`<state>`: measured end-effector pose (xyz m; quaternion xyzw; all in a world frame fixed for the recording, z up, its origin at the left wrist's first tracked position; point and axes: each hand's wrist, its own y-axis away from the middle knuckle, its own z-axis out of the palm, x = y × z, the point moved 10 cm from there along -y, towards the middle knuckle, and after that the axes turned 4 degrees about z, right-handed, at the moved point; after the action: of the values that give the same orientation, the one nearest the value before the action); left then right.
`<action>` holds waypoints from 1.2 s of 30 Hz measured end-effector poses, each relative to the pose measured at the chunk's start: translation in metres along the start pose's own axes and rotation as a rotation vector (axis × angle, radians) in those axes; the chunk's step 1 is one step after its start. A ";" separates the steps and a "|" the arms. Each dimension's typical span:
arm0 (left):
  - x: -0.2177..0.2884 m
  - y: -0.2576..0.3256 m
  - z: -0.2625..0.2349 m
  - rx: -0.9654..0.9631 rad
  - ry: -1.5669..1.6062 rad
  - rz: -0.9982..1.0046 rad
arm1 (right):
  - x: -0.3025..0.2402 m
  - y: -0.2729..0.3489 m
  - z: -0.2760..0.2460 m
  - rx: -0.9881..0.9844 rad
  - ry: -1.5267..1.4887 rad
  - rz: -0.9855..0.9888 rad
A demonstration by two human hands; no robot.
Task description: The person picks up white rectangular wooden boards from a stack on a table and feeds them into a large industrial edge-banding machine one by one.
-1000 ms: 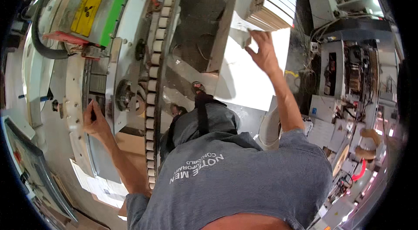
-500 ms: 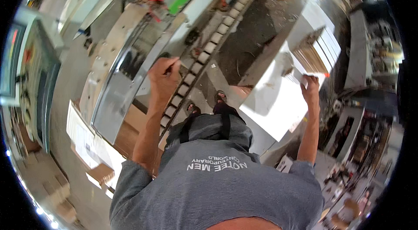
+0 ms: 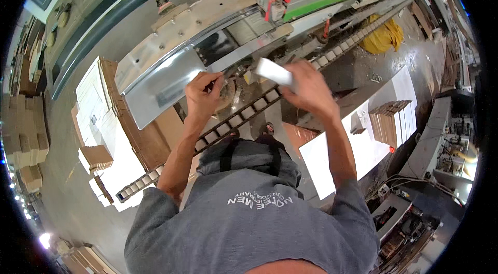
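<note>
White piece point(image 3: 274, 73), oblong, smooth-looking but motion-blurred, in the upper centre of the frame; long axis slopes gently from upper left down to lower right, free end pointing upper left. Right hand point(image 3: 311, 90) grips its lower-right end, fingers closed on it, forearm rising from the lower right. Left hand point(image 3: 204, 92), left of centre near a shiny metal plate point(image 3: 168, 85), fingers curled inward, tips bunched; cannot tell whether they hold anything.

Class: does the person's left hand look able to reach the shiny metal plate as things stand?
Probably yes: the left hand appears beside the metal plate, with nothing visible between them, though height is hard to judge.
</note>
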<state>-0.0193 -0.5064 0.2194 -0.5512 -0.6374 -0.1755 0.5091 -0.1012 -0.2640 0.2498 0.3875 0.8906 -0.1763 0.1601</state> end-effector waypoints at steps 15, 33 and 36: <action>-0.060 -0.024 -0.102 0.241 -0.342 0.080 | -0.072 -0.120 0.117 0.163 -0.639 0.120; -0.082 -0.061 -0.061 0.135 -0.449 0.180 | -0.078 -0.117 0.170 0.331 -0.840 0.349; -0.073 -0.070 -0.046 0.097 -0.430 0.176 | -0.071 -0.120 0.156 0.349 -0.711 0.300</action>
<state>-0.0693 -0.6037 0.2008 -0.6041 -0.6884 0.0221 0.4008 -0.1215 -0.4541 0.1643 0.4492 0.6702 -0.4221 0.4133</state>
